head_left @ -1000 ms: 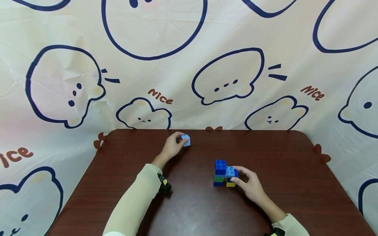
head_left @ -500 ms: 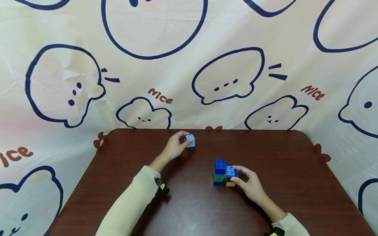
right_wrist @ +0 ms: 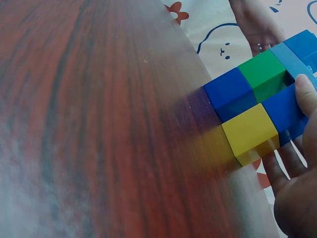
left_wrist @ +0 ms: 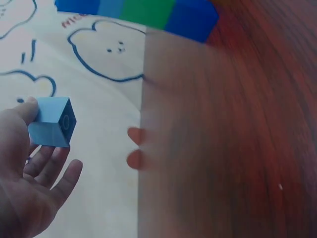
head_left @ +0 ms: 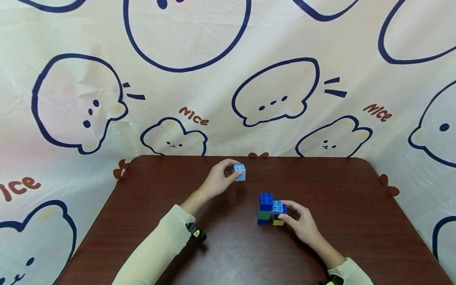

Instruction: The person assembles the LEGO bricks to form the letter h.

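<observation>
Between thumb and fingers my left hand [head_left: 218, 181] pinches a light blue toy brick [head_left: 240, 172], held above the far part of the table with its studs up. In the left wrist view the light blue brick [left_wrist: 52, 121] shows its hollow underside. My right hand [head_left: 303, 223] grips the right side of a small brick structure [head_left: 264, 216] standing on the table. In the right wrist view, one column has a blue brick [right_wrist: 229, 94] under a green brick [right_wrist: 262, 74]; beside it a yellow brick [right_wrist: 250, 134] sits under another blue one. A light blue brick [head_left: 277, 206] bridges the columns, with a blue brick [head_left: 265, 202] at upper left.
The brown wooden table [head_left: 228, 253] has rounded far corners. Behind and at both sides hangs a pale cloth [head_left: 221, 91] printed with cartoon outlines. Each wrist wears a small black camera, the left wrist camera [head_left: 196, 232] near the sleeve cuff.
My left hand has moved right and slightly nearer with the light blue brick, closer to the structure. The right hand and the structure have stayed in place.
</observation>
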### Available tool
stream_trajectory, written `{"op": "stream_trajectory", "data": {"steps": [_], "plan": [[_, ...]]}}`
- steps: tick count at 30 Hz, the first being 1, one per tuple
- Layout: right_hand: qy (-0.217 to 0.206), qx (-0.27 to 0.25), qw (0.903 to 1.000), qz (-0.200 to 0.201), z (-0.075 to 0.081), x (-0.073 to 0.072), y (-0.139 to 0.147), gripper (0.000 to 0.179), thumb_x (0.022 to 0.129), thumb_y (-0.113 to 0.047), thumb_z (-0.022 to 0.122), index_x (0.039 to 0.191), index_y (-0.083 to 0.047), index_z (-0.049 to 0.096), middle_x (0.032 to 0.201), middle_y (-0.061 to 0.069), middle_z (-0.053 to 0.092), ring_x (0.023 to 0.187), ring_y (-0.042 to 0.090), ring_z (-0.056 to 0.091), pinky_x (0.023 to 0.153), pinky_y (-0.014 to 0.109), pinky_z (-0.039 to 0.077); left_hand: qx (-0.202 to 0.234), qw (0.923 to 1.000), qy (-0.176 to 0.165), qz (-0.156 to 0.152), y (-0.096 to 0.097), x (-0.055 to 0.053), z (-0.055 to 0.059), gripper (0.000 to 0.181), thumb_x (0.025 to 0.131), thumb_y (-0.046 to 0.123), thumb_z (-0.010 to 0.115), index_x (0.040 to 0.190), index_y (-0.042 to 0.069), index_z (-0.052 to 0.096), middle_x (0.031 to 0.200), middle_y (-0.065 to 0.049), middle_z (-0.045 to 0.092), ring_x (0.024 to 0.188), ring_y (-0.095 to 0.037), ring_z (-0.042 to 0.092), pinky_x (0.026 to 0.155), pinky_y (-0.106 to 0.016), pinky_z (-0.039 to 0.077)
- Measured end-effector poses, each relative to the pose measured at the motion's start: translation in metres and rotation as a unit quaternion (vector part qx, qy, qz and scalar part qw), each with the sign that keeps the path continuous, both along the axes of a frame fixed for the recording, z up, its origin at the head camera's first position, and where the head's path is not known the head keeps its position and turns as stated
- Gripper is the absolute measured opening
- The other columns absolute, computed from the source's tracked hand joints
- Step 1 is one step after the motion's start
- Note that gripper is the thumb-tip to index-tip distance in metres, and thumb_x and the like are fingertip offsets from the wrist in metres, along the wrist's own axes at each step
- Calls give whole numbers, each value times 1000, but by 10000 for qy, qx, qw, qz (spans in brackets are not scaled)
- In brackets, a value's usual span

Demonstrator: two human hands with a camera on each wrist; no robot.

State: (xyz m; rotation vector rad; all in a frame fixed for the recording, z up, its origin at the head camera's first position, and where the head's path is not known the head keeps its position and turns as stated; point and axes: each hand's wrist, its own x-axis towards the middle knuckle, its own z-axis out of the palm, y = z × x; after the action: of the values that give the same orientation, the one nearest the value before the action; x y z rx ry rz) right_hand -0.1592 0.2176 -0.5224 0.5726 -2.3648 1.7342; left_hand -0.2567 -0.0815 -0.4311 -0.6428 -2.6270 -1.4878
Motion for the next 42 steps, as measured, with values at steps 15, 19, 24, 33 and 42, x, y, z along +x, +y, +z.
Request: {"op": "stream_trajectory", "data": {"steps": [15,19,24,33,42], "plan": [[-41,-8,10000,-23,-2,0,0,31,94,1,70,125,3,65,106,10,70,93,10,64,80,22,56,215,9980,248,-532,25,24,24,32,97,17,73,125,7,63,107,-8,65,88,-19,60,78,-28,56],[-90,-39,9999,-53,-2,-1,0,30,94,0,70,124,2,66,106,7,71,92,10,64,81,22,56,314,9968,239,-696,30,31,29,31,97,17,73,125,8,63,107,-6,66,88,-17,61,79,-29,57],[-14,-46,10000,20,0,-1,0,30,94,2,69,124,2,66,107,10,70,93,9,64,81,22,56,387,9945,321,-918,37,39,32,30,97,17,73,125,10,64,106,-4,66,89,-16,60,81,-34,58],[-67,-115,9999,30,-3,-2,0,30,94,2,70,124,3,66,107,6,71,94,10,65,82,23,56,356,9913,330,-1223,47,51,32,30,97,19,72,125,10,65,107,-2,65,91,-15,59,81,-31,57],[-184,-181,9996,127,-5,-2,2,29,95,2,69,124,2,65,108,1,71,95,9,66,80,24,57,270,9906,298,-1305,51,56,28,29,97,19,72,123,10,65,104,0,65,88,-13,59,78,-37,57]]}}
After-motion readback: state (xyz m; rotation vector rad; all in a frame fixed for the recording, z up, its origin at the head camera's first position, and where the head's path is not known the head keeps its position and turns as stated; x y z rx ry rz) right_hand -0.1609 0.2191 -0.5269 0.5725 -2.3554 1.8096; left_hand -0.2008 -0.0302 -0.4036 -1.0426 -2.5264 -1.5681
